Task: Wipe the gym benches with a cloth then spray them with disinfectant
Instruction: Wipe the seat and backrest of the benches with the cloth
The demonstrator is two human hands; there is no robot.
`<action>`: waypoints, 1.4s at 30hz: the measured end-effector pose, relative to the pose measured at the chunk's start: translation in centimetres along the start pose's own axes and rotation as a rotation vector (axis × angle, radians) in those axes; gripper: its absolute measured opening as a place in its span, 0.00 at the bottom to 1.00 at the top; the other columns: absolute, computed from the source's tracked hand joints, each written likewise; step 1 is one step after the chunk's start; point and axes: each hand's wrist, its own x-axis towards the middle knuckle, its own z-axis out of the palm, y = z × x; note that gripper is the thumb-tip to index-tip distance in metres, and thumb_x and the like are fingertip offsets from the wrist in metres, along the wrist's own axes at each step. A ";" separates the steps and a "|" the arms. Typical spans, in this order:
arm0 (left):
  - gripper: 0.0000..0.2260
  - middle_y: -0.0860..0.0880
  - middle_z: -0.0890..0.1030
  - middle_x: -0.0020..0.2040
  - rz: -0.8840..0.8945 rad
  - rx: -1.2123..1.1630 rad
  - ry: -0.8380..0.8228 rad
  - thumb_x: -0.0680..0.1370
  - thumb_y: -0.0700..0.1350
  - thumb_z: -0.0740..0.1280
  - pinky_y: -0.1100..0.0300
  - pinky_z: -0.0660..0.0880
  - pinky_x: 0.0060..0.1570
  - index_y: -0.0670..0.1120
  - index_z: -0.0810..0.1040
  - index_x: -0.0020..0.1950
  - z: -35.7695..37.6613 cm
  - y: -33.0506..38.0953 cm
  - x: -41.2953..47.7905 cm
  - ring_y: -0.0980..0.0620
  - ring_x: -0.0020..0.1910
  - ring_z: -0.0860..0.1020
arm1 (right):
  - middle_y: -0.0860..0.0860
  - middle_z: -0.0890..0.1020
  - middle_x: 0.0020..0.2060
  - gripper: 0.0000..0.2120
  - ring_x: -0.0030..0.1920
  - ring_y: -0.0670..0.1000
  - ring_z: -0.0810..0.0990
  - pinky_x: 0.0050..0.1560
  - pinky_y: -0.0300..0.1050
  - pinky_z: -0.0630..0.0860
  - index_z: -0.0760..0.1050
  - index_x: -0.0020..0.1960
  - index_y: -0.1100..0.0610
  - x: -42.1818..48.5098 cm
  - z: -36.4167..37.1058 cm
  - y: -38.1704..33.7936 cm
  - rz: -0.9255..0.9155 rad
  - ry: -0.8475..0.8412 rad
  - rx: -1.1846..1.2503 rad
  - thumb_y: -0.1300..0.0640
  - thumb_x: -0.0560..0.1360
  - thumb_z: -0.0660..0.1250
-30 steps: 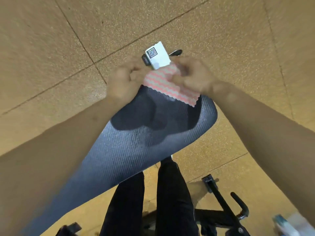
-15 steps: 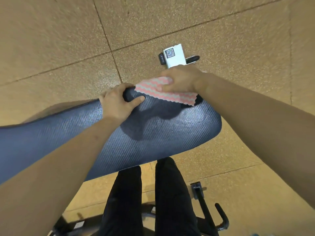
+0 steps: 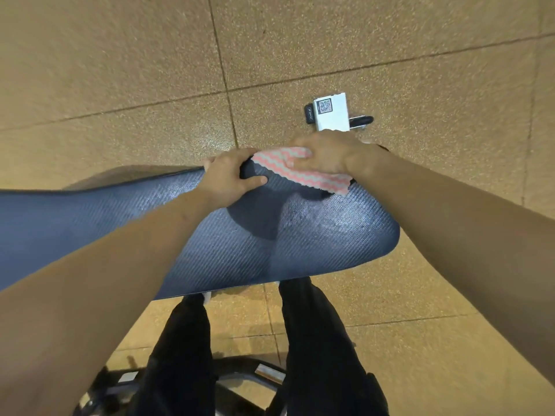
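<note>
The right hand [image 3: 326,151] lies palm down on the cloth [image 3: 312,180], fingers bent over its far part and clamped on it, pressing it against the far edge of the bench [image 3: 315,238]. The cloth is pink and white in a zigzag pattern; its near right corner spreads flat on the pad past the wrist. Just to the left, the left hand [image 3: 229,180] grips the same far edge of the bench: the thumb lies on top of the pad, pointing at the cloth, and the fingers wrap over the rim out of sight. The thumb tip is just beside the cloth's left corner; whether they touch cannot be told.

The bench pad is dark blue with a fine ribbed texture and runs from the left edge of the view to a rounded end on the right.

On the tan speckled floor [image 3: 120,70] beyond the right hand stands a white box [image 3: 332,114] with a QR code on it; its contents cannot be seen. Small black parts show at both its sides. Near the bottom, two legs in black trousers [image 3: 315,340] stand against the pad's near edge, over a metal frame [image 3: 264,373].

One cloth, one bench, one box, two hands.
</note>
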 end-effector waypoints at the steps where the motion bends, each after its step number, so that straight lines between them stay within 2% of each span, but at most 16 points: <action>1: 0.35 0.51 0.82 0.63 0.006 0.006 0.026 0.70 0.71 0.64 0.38 0.70 0.67 0.55 0.75 0.72 -0.1 -0.2 -0.2 0.47 0.64 0.77 | 0.52 0.73 0.73 0.27 0.70 0.58 0.72 0.65 0.56 0.69 0.67 0.76 0.43 0.1 0.0 -0.2 -0.001 -0.001 -0.004 0.33 0.81 0.59; 4: 0.28 0.44 0.83 0.62 0.015 0.048 0.158 0.75 0.61 0.73 0.43 0.73 0.65 0.48 0.78 0.70 -0.2 -0.5 -1.1 0.41 0.62 0.79 | 0.50 0.72 0.74 0.28 0.71 0.58 0.71 0.65 0.55 0.69 0.66 0.76 0.40 0.5 0.0 -0.7 0.013 -0.014 -0.021 0.31 0.80 0.57; 6: 0.25 0.44 0.82 0.62 0.041 0.084 0.194 0.77 0.56 0.73 0.44 0.73 0.65 0.46 0.78 0.70 -0.5 -1.1 -1.9 0.40 0.62 0.79 | 0.50 0.73 0.74 0.28 0.71 0.58 0.72 0.66 0.56 0.69 0.67 0.76 0.40 0.9 0.3 -1.1 0.020 -0.009 -0.036 0.29 0.79 0.56; 10: 0.22 0.46 0.82 0.64 0.073 0.219 0.209 0.78 0.55 0.70 0.42 0.70 0.65 0.49 0.77 0.71 -2.0 -3.9 -3.6 0.40 0.63 0.77 | 0.53 0.77 0.69 0.30 0.66 0.60 0.76 0.64 0.55 0.71 0.70 0.73 0.44 2.1 1.1 -3.2 0.040 -0.005 -0.079 0.28 0.79 0.54; 16: 0.20 0.44 0.82 0.61 -0.162 0.358 0.277 0.78 0.61 0.69 0.42 0.69 0.62 0.50 0.81 0.65 -5.7 -10.3 -6.8 0.37 0.62 0.77 | 0.52 0.77 0.71 0.32 0.69 0.60 0.75 0.64 0.55 0.69 0.68 0.75 0.40 4.2 2.7 -8.3 0.020 0.025 -0.093 0.26 0.77 0.54; 21: 0.22 0.42 0.80 0.63 -0.111 0.337 0.279 0.79 0.57 0.69 0.42 0.70 0.63 0.49 0.77 0.70 -6.0 -13.3 -8.5 0.36 0.63 0.76 | 0.51 0.70 0.77 0.34 0.75 0.59 0.68 0.70 0.58 0.65 0.64 0.77 0.42 5.8 4.1 -13.1 0.010 0.013 -0.134 0.26 0.78 0.52; 24: 0.24 0.43 0.80 0.65 -0.047 0.191 0.240 0.77 0.53 0.73 0.43 0.68 0.64 0.50 0.77 0.72 -6.4 -14.6 -8.9 0.37 0.65 0.75 | 0.55 0.66 0.78 0.34 0.77 0.60 0.64 0.72 0.60 0.62 0.60 0.78 0.41 7.0 5.1 -16.4 0.006 -0.005 -0.170 0.26 0.78 0.52; 27: 0.21 0.45 0.81 0.64 0.031 0.122 0.230 0.77 0.50 0.73 0.44 0.69 0.64 0.49 0.78 0.70 -7.4 -16.9 -9.7 0.40 0.63 0.77 | 0.55 0.67 0.78 0.34 0.76 0.60 0.65 0.70 0.57 0.65 0.59 0.80 0.43 8.2 5.7 -20.0 -0.002 -0.011 -0.180 0.28 0.79 0.53; 31: 0.18 0.45 0.83 0.62 -0.014 0.195 0.283 0.80 0.55 0.67 0.43 0.71 0.61 0.52 0.80 0.69 -9.6 -21.7 -11.3 0.38 0.61 0.78 | 0.53 0.71 0.75 0.33 0.73 0.60 0.70 0.70 0.59 0.66 0.60 0.79 0.46 10.2 6.5 -24.1 -0.034 -0.023 -0.193 0.29 0.80 0.52; 34: 0.22 0.44 0.84 0.60 -0.113 0.284 0.286 0.80 0.61 0.58 0.42 0.70 0.63 0.53 0.81 0.66 -11.3 -26.1 -12.4 0.37 0.61 0.78 | 0.53 0.74 0.72 0.31 0.69 0.59 0.74 0.67 0.58 0.69 0.63 0.77 0.47 11.7 7.1 -26.8 -0.059 -0.032 -0.210 0.30 0.81 0.51; 37: 0.23 0.45 0.81 0.64 -0.222 0.366 0.332 0.80 0.65 0.56 0.39 0.61 0.67 0.54 0.80 0.65 -12.7 -30.3 -13.6 0.39 0.67 0.73 | 0.53 0.69 0.77 0.34 0.73 0.60 0.70 0.68 0.59 0.70 0.59 0.80 0.46 12.9 7.7 -29.4 -0.060 -0.047 -0.220 0.29 0.80 0.49; 39: 0.25 0.45 0.77 0.69 -0.292 0.341 0.365 0.79 0.68 0.57 0.37 0.58 0.69 0.55 0.78 0.67 -13.5 -32.9 -14.8 0.40 0.72 0.68 | 0.54 0.70 0.76 0.36 0.72 0.61 0.71 0.67 0.60 0.72 0.58 0.80 0.44 13.8 8.2 -31.2 -0.058 -0.052 -0.231 0.26 0.78 0.46; 42: 0.29 0.46 0.74 0.72 -0.255 0.304 0.398 0.76 0.71 0.57 0.36 0.56 0.71 0.57 0.75 0.70 -14.1 -35.9 -16.3 0.42 0.77 0.63 | 0.53 0.68 0.77 0.37 0.74 0.61 0.70 0.68 0.62 0.71 0.56 0.80 0.42 15.3 9.3 -34.2 -0.064 -0.043 -0.232 0.25 0.77 0.46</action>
